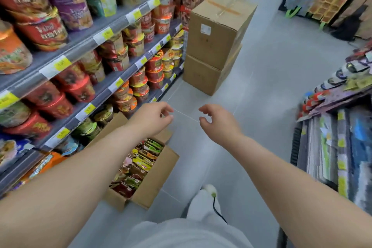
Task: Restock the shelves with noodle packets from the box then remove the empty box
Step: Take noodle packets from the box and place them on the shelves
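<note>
1 open box (153,183) of packets (138,165) sits on the floor (261,86), near left, beside the shelves (80,44). 2 sealed boxes (213,46) are stacked far. Left hand (153,117) and right hand (217,121): both released, grasping nothing.

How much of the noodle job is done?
Done: hardly anything, since the box on the floor is still full of packets. In hand: nothing, because the left hand and right hand are both empty, held out in front. Left: put the packets on the shelves, then take the empty box away.
</note>
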A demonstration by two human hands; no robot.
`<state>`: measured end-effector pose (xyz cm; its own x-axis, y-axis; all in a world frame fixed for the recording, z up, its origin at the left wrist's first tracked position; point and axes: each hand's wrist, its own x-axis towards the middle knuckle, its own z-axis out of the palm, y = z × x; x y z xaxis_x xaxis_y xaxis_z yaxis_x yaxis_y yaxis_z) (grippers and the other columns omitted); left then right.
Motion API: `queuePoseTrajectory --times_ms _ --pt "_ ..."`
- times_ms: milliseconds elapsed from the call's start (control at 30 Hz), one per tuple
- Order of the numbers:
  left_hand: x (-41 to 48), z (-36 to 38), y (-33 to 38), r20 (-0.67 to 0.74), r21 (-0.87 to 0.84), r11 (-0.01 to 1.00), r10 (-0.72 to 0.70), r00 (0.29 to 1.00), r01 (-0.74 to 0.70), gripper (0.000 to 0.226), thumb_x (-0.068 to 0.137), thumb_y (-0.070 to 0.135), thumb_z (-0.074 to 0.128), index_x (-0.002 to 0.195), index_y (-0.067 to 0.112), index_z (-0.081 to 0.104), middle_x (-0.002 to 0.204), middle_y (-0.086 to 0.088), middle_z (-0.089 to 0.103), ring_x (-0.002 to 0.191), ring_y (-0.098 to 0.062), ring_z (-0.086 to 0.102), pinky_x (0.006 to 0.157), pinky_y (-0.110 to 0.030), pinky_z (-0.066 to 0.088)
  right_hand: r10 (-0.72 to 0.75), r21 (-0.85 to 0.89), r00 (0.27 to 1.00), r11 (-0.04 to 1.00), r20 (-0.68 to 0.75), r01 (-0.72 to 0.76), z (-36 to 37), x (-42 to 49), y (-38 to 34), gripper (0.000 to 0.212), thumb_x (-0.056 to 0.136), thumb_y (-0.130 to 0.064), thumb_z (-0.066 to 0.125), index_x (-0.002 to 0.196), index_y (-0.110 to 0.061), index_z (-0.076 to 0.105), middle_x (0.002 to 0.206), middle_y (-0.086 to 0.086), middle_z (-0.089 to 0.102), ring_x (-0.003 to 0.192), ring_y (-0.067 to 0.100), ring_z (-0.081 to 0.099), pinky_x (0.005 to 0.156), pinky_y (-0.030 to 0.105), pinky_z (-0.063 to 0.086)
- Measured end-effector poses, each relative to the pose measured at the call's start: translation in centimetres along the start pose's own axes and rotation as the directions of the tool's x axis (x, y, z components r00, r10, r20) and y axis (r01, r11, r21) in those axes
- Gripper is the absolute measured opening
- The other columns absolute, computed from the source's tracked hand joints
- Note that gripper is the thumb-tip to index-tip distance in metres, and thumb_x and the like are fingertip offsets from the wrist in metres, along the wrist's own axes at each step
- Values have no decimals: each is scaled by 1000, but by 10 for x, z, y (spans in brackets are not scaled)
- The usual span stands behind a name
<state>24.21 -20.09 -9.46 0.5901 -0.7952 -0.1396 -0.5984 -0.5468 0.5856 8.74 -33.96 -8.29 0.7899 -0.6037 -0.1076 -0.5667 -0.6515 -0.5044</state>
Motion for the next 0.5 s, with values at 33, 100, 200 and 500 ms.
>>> queuePoseTrajectory --times_ms 33,100,200,500 --pt "20 3 7 -25 -15 999 -34 999 34 21 89 33 59 108 26 64 94 10 62 89 -11 58 77 -29 46 -34 -13 999 999 21 34 -10 24 11 33 93 -23 50 125 -19 56 123 0 58 113 17 52 87 25 39" --pt "47 3 20 -54 -48 995 -92 994 89 20 88 33 60 107 27 64 95 10 63 90 -10 58 77 -27 45 -78 -31 996 996 49 80 -25 58 26 33 92 -23 50 125 -18 56 122 1 59 113 17 52 86 25 39" --pt "87 0 34 -112 -88 980 -187 976 178 21 88 33 60 107 26 65 97 10 64 91 -10 58 79 -27 47 -171 -48 979 983 114 178 -47 118 39 34 92 -22 51 125 -17 56 123 2 58 114 18 52 89 26 40" --pt "180 -32 1 -248 -178 907 -417 874 382 21 89 30 61 109 23 64 98 8 63 94 -12 58 86 -29 47 -449 8 852 886 269 464 -42 284 -1 35 92 -19 53 126 -13 56 125 5 58 115 20 54 91 29 42"
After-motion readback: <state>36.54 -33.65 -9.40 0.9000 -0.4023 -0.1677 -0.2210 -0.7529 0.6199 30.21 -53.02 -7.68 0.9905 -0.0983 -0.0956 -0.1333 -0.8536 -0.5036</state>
